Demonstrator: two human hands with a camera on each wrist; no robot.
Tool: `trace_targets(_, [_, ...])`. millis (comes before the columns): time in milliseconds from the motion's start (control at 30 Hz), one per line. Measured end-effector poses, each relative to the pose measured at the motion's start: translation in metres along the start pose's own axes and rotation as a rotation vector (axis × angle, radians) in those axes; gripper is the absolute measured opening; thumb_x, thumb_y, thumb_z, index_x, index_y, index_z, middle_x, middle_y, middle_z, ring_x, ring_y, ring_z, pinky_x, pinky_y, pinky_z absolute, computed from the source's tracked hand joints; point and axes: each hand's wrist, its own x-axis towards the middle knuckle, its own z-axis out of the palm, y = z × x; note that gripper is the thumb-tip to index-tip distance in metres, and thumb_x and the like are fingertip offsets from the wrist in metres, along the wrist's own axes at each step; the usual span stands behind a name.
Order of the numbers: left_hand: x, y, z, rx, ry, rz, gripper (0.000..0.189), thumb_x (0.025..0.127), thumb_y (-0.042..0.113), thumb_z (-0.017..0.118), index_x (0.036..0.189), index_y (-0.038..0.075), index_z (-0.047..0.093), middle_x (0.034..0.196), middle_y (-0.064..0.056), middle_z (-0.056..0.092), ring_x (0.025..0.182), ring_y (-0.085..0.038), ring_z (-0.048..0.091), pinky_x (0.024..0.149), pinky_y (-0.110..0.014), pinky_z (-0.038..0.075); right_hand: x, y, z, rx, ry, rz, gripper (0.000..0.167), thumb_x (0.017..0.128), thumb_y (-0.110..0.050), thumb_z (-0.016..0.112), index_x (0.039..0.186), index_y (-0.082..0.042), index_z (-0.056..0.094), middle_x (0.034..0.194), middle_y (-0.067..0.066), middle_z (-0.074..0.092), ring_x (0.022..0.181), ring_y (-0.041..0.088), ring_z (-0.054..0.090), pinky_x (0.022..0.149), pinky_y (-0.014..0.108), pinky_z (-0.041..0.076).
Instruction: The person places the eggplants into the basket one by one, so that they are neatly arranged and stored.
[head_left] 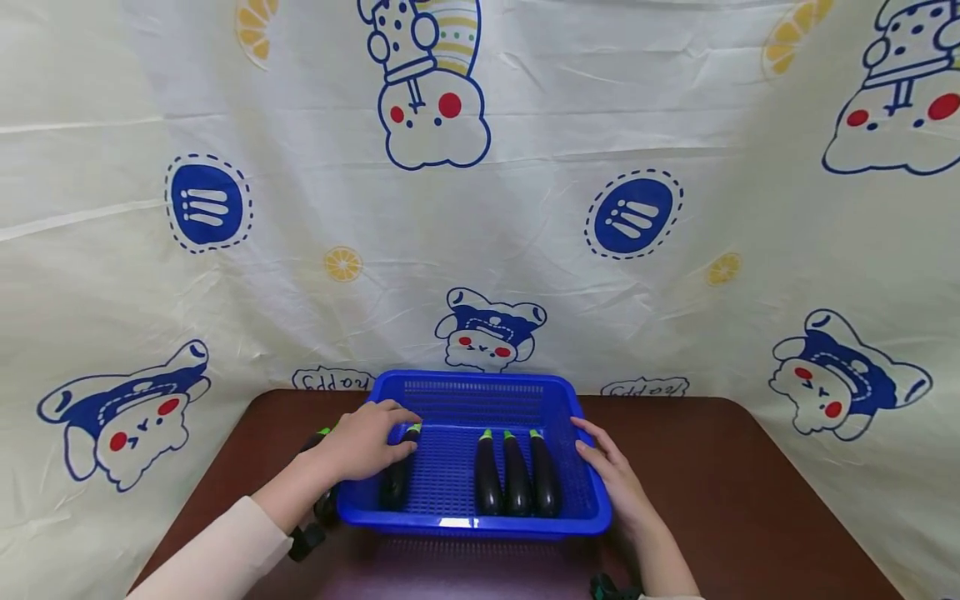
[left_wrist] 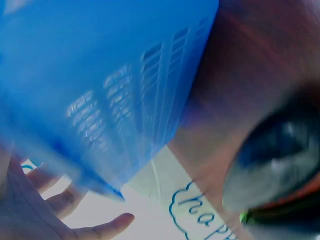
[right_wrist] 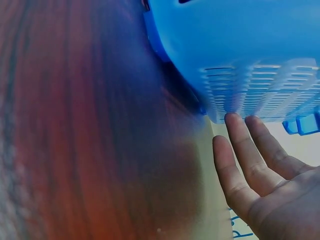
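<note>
A blue plastic basket holds several dark eggplants. Three eggplants lie side by side, green stems toward the far wall, in its right half. In the left half is another eggplant; my left hand reaches over the left rim and pinches it near the stem, thumb and forefinger on either side. The left wrist view shows spread fingers beyond the basket's corner, with the pinched eggplant hidden. My right hand rests against the right side of the basket, its straight fingertips at the slatted outer wall.
More eggplants lie on the brown table left of the basket, partly behind my left forearm. One shows large and blurred, an eggplant, in the left wrist view. A patterned white cloth hangs behind the table.
</note>
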Motion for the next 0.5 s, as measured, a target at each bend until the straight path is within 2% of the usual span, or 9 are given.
trace_targets(200, [-0.008, -0.019, -0.022, -0.034, 0.038, 0.008, 0.039, 0.1, 0.034, 0.069, 0.136, 0.019, 0.068, 0.139, -0.007, 0.064, 0.132, -0.033, 0.059, 0.107, -0.055, 0.049, 0.0, 0.001, 0.003, -0.019, -0.01, 0.01, 0.052, 0.109, -0.039, 0.052, 0.157, -0.026, 0.04, 0.158, 0.016, 0.041, 0.12, 0.031, 0.063, 0.089, 0.045, 0.06])
trace_targets(333, [-0.013, -0.039, -0.035, -0.038, 0.075, -0.001, 0.04, 0.101, 0.028, 0.068, 0.138, 0.014, 0.066, 0.136, -0.01, 0.065, 0.128, -0.035, 0.062, 0.104, -0.057, 0.05, 0.0, 0.001, 0.003, -0.008, -0.011, 0.002, 0.052, 0.109, -0.039, 0.051, 0.158, -0.025, 0.039, 0.159, 0.016, 0.04, 0.12, 0.03, 0.063, 0.089, 0.042, 0.06])
trace_targets(500, [-0.021, -0.063, -0.044, -0.062, 0.049, -0.074, 0.036, 0.101, 0.022, 0.065, 0.136, 0.012, 0.065, 0.133, -0.012, 0.066, 0.125, -0.035, 0.063, 0.101, -0.057, 0.051, 0.001, 0.0, 0.001, -0.009, -0.011, -0.003, 0.053, 0.11, -0.039, 0.05, 0.159, -0.024, 0.038, 0.159, 0.016, 0.039, 0.119, 0.029, 0.063, 0.088, 0.04, 0.06])
